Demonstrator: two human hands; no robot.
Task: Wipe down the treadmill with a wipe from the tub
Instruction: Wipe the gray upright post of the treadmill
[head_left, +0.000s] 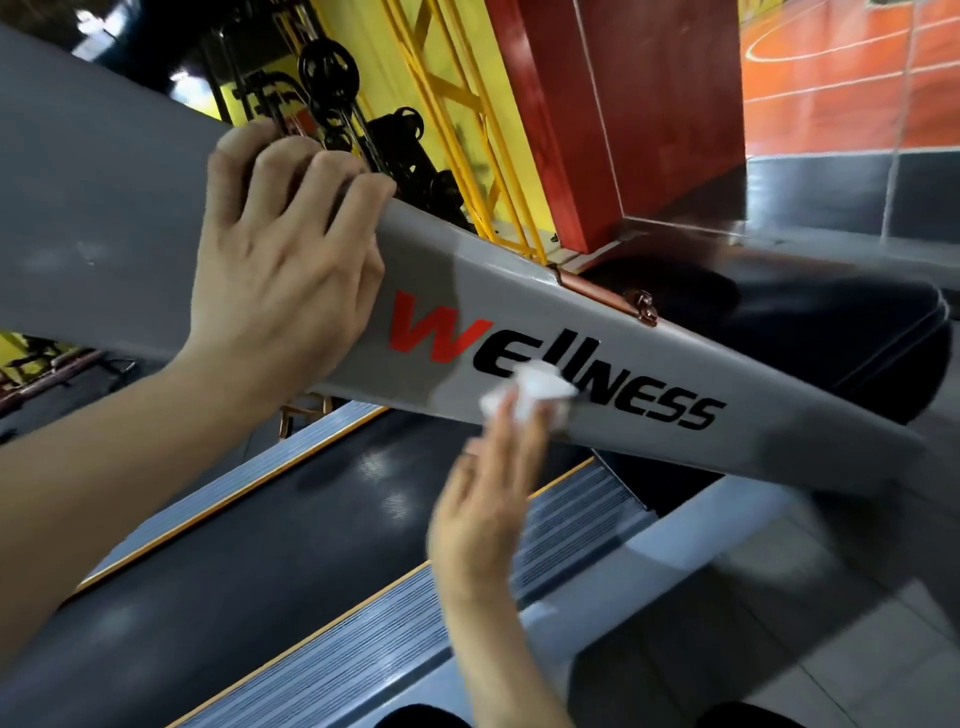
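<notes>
A grey treadmill upright (649, 364) slants across the view and bears the word "Wellness" in red and black letters. My left hand (285, 260) grips its upper edge, fingers curled over the top. My right hand (488, 499) presses a crumpled white wipe (535, 395) against the grey side, over the black letters. Below the upright lies the black running belt (270, 530), with ribbed grey side rails (363, 634) on both sides. The wipe tub is not in view.
A red pillar (623, 119) stands right behind the upright. Yellow metal framing (467, 130) and black weight machines (332, 104) fill the back left. Grey floor tiles (779, 597) lie to the right of the treadmill deck.
</notes>
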